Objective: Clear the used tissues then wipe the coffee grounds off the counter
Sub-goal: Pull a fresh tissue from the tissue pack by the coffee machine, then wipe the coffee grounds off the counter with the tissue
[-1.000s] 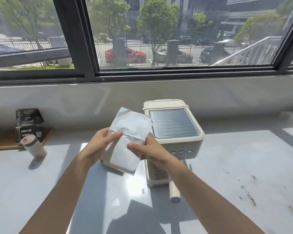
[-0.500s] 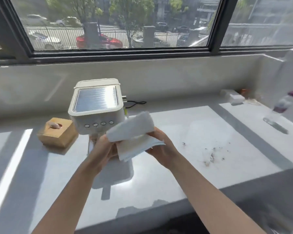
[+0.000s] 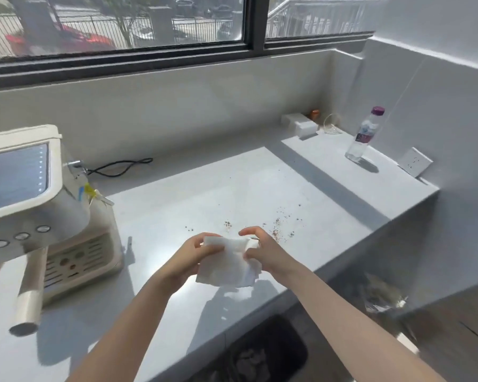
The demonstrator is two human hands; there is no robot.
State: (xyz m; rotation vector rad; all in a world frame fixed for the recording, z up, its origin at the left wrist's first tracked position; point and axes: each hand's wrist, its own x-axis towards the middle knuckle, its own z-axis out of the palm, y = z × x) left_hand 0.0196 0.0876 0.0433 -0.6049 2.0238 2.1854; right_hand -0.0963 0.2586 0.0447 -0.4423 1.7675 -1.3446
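Note:
A white tissue [image 3: 226, 264], folded and a little crumpled, hangs just above the grey counter [image 3: 260, 183]. My left hand [image 3: 193, 255] pinches its left edge and my right hand [image 3: 260, 249] grips its right edge. Brown coffee grounds [image 3: 276, 224] lie scattered on the counter just beyond and to the right of my hands. A black bin [image 3: 262, 354] on the floor below the counter edge holds white crumpled tissues [image 3: 249, 359].
A cream espresso machine [image 3: 39, 210] with its portafilter handle [image 3: 29, 296] stands at the left, its black cable [image 3: 122, 168] behind. A water bottle [image 3: 364, 135], a wall socket [image 3: 414, 162] and small white boxes [image 3: 301, 125] sit at the far right corner.
My view has swung right, from the espresso machine to the grounds. Both hands carried the tissue right and down, folding it smaller, close to the counter beside the grounds.

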